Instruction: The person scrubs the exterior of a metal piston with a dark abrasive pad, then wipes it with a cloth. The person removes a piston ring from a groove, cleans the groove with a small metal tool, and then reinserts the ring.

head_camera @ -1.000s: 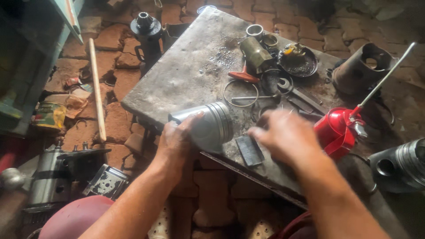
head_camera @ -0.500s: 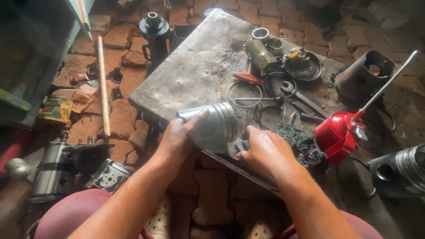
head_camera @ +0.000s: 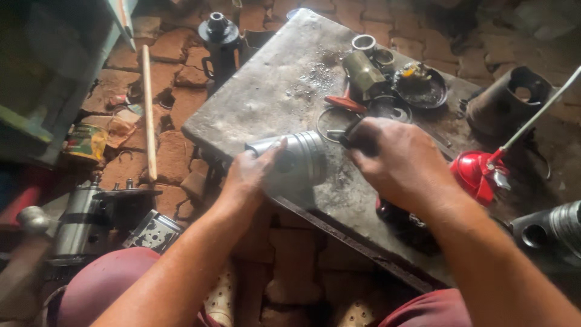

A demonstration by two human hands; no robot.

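A silver metal piston (head_camera: 296, 158) lies on its side near the front edge of a worn grey metal slab (head_camera: 284, 91). My left hand (head_camera: 249, 175) grips its skirt end from the left. Just right of the piston's ringed crown, my right hand (head_camera: 402, 160) is closed around a dark-handled tool whose tip is hidden. A thin wire ring (head_camera: 330, 121) lies on the slab just behind the piston.
A red oil can (head_camera: 481, 172) with a long spout stands at the right. Brass cylinder (head_camera: 363, 75), rings and a round dish (head_camera: 420, 85) crowd the slab's far side. A black jack (head_camera: 219, 36), wooden stick (head_camera: 148, 112) and engine parts sit on the brick floor.
My right hand has lifted from the slab's front edge up to the piston's crown end, now gripping a dark-handled tool. My left hand keeps hold of the piston.
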